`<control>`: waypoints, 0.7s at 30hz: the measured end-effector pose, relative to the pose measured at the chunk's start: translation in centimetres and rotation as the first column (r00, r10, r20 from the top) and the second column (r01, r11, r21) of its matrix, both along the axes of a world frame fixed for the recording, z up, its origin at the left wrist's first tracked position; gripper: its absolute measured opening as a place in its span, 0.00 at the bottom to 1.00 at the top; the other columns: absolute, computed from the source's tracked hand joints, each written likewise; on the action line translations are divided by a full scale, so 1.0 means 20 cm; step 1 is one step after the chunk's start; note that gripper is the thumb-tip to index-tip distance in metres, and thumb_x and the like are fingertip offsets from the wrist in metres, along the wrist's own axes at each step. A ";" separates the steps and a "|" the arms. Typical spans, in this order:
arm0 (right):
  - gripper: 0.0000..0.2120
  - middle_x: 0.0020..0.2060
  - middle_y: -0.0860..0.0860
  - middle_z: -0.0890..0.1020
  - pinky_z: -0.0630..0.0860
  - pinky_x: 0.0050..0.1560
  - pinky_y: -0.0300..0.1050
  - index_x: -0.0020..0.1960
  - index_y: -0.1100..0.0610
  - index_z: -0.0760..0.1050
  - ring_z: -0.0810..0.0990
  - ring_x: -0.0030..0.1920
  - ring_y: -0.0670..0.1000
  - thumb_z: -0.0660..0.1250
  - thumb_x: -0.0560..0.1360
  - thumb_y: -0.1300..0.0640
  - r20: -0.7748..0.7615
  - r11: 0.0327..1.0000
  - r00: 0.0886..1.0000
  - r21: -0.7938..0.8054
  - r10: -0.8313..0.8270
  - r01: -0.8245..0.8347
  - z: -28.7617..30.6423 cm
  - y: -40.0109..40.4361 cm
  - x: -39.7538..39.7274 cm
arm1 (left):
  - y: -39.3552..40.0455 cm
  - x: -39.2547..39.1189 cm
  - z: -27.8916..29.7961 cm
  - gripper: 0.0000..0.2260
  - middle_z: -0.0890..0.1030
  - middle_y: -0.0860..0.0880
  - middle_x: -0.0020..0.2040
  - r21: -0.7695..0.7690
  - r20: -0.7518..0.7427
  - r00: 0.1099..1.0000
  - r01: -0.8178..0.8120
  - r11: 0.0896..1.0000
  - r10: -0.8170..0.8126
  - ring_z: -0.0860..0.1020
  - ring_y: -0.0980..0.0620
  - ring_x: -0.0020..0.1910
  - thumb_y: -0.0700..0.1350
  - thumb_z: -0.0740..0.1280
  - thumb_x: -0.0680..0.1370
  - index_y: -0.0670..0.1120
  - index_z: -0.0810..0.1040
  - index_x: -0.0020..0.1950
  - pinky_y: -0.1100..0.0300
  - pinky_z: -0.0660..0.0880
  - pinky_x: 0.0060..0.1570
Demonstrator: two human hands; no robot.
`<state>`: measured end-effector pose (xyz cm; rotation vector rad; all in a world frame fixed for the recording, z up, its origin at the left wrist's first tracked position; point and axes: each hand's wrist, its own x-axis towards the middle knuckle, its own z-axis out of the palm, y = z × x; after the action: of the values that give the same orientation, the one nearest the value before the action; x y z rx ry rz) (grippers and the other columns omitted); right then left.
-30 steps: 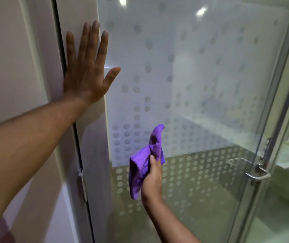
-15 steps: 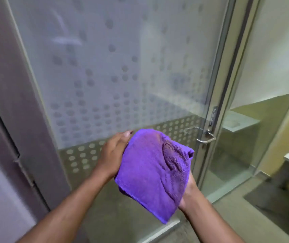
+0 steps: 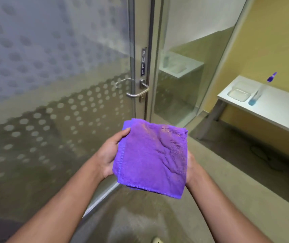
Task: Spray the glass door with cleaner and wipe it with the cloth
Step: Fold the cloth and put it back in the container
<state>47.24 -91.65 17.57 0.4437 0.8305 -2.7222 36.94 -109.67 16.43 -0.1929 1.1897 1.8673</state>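
Head view. Both hands hold a folded purple cloth (image 3: 150,156) flat in front of the body, away from the glass. The left hand (image 3: 111,153) grips the cloth's left edge, its thumb lying on top near the upper corner and its fingers hidden beneath. The right hand (image 3: 191,165) supports the right edge from below and is mostly covered by the fabric, so its grip is closed on the cloth but its fingers cannot be seen. The glass door (image 3: 52,76), patterned with frosted dots, fills the left half of the view; a metal lever handle (image 3: 137,92) sits at its right edge below a vertical "PULL" label (image 3: 143,61). At far right, a white counter (image 3: 278,109) against a yellow wall carries a spray bottle (image 3: 259,92) with blue liquid and a purple nozzle, just beside a clear tray (image 3: 239,91).
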 end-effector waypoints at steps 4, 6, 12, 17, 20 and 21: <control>0.32 0.72 0.62 0.78 0.72 0.75 0.62 0.73 0.61 0.76 0.78 0.71 0.63 0.66 0.82 0.37 0.073 0.995 0.993 0.003 -0.097 0.097 -0.17 0.34 0.01 | 0.30 -0.05 -0.07 0.20 0.88 0.44 0.43 0.030 0.053 0.999 -0.012 0.999 0.010 0.87 0.46 0.40 0.55 0.63 0.83 0.42 0.89 0.48 0.55 0.86 0.42; 0.45 0.74 0.63 0.76 0.68 0.77 0.64 0.76 0.60 0.74 0.75 0.75 0.64 0.50 0.80 0.25 0.075 0.980 0.980 -0.060 -0.183 0.188 -0.23 0.48 0.04 | 0.42 -0.07 -0.10 0.21 0.89 0.43 0.44 0.060 0.084 0.996 0.001 0.998 -0.006 0.88 0.45 0.41 0.55 0.63 0.83 0.41 0.89 0.48 0.52 0.87 0.44; 0.18 0.63 0.60 0.85 0.83 0.63 0.57 0.69 0.60 0.78 0.87 0.60 0.57 0.56 0.88 0.53 0.049 0.825 0.874 0.358 -0.484 0.437 -0.23 0.70 0.05 | 0.70 -0.07 -0.13 0.24 0.89 0.42 0.47 0.112 0.140 0.984 0.094 0.989 -0.109 0.89 0.44 0.46 0.55 0.60 0.85 0.39 0.89 0.51 0.48 0.85 0.52; 0.18 0.65 0.60 0.84 0.75 0.72 0.62 0.71 0.61 0.76 0.83 0.67 0.60 0.55 0.89 0.55 0.024 0.733 0.821 0.467 -0.570 0.495 -0.27 0.81 0.00 | 0.89 -0.13 -0.16 0.22 0.89 0.41 0.51 0.150 0.146 0.974 0.150 0.977 -0.172 0.88 0.43 0.49 0.54 0.62 0.82 0.39 0.89 0.54 0.47 0.85 0.52; 0.18 0.62 0.59 0.86 0.79 0.67 0.57 0.68 0.60 0.78 0.86 0.61 0.57 0.54 0.89 0.54 0.045 0.698 0.805 0.527 -0.592 0.484 -0.25 0.86 -0.08 | 1.02 -0.17 -0.20 0.22 0.89 0.41 0.55 0.104 0.101 0.976 0.180 0.978 -0.190 0.88 0.44 0.51 0.55 0.62 0.82 0.41 0.89 0.56 0.50 0.84 0.56; 0.18 0.61 0.59 0.86 0.81 0.65 0.56 0.67 0.59 0.79 0.86 0.60 0.56 0.53 0.89 0.54 0.040 0.677 0.803 0.563 -0.595 0.473 -0.24 0.87 -0.11 | 1.07 -0.18 -0.23 0.23 0.88 0.40 0.58 0.078 0.072 0.978 0.190 0.979 -0.195 0.88 0.44 0.55 0.56 0.61 0.84 0.41 0.88 0.59 0.50 0.83 0.61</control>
<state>44.98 -74.34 12.75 1.2770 1.6133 -2.8032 33.26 -88.26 11.88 -0.1071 1.0486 1.7132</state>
